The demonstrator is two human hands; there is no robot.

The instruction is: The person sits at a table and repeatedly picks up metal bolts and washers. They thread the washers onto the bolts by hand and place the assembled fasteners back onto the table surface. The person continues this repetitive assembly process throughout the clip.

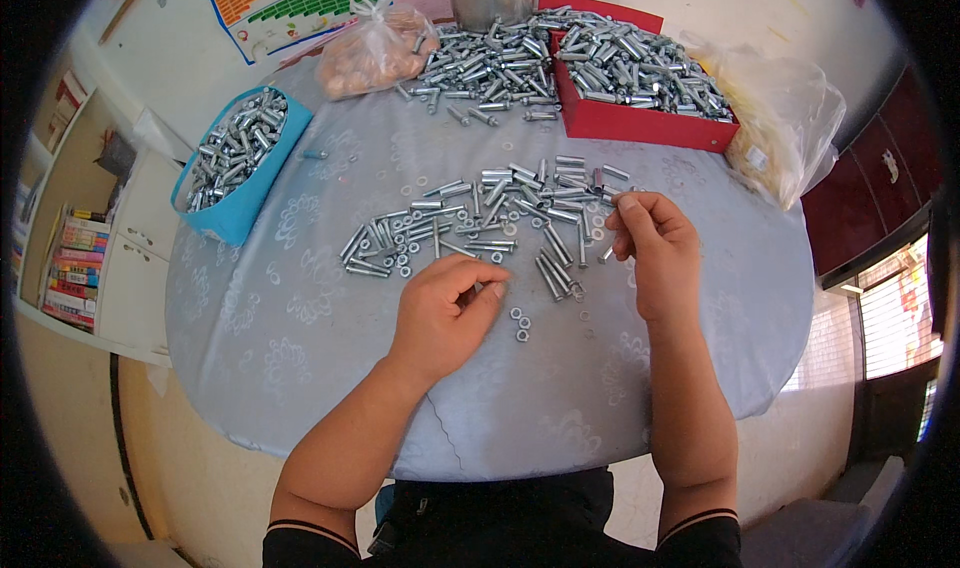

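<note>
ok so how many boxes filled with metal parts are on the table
2: a blue box on the left, and a red box at the back right. Any behind them would be hidden.

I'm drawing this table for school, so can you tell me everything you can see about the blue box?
The blue box is bright blue, open on top, long, with rounded ends and smooth-looking walls; I can't tell whether it's plastic or card. It's heaped with silver metal pieces that hide its bottom. It stands upright on the grey tablecloth, at the table's left side, with its far end slanting right. Neither the left hand nor the right hand touches it.
</note>
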